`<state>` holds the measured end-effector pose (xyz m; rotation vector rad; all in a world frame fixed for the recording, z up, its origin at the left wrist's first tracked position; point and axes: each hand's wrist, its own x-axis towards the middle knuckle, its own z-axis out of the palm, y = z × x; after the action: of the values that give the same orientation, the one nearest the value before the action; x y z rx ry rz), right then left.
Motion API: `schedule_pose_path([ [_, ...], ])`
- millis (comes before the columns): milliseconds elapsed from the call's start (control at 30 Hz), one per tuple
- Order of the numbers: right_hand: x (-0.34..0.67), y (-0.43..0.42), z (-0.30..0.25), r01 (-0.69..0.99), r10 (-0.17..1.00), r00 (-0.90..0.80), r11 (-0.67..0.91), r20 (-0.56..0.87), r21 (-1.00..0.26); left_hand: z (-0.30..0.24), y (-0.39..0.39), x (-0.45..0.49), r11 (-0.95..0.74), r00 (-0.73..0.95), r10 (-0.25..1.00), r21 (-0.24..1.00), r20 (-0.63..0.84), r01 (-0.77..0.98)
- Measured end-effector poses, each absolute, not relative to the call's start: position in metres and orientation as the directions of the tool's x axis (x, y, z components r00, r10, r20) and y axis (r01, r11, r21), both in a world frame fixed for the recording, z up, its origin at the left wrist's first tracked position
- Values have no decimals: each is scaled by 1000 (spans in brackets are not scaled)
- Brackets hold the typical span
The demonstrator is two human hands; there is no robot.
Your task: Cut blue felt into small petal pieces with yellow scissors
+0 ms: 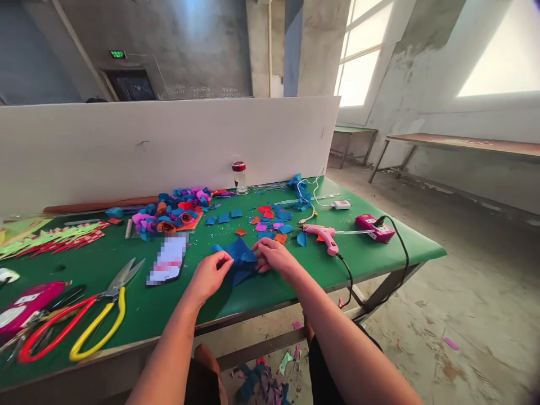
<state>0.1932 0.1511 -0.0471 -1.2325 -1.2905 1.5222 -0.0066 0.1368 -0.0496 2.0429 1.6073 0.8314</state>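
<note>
A creased piece of blue crepe paper [241, 254] is between my hands, just above the green tabletop near its front edge. My left hand [213, 271] pinches its left side between thumb and fingertips. At the paper's right edge, my right hand [272, 256] has its fingers curled in and closed on it; the fingertips are partly hidden. Small cut pieces of blue, red, pink and orange paper [236, 213] lie scattered just beyond. A pink glue gun [323, 234] with a clear glue stick rests to the right of my right hand.
Left of my hands are a phone [169, 257] and large scissors [113, 292] with red and yellow handles. Rolled paper flowers [171, 211] are heaped behind the phone. A jar [240, 179] stands by the white panel [169, 146]. A power socket [375, 228] sits right, its black cable hanging down.
</note>
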Motion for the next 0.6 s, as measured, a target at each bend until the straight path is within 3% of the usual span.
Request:
schedule_pose_path([
  [133, 190, 146, -53, 172, 951, -303, -18, -70, -985, -54, 135, -8, -258, 113, 961, 684, 251, 682],
  [300, 180, 148, -67, 401, 956, -259, 238, 140, -885, -51, 130, -6, -275, 52, 948, 725, 314, 631],
  [467, 179, 157, -72, 264, 964, -184, 236, 191, -935, -41, 122, -9, -310, 21, 934, 783, 356, 540],
  [600, 184, 157, -67, 103, 966, -231, 147, 120, -984, -36, 119, -17, -353, 50, 932, 872, 358, 339],
])
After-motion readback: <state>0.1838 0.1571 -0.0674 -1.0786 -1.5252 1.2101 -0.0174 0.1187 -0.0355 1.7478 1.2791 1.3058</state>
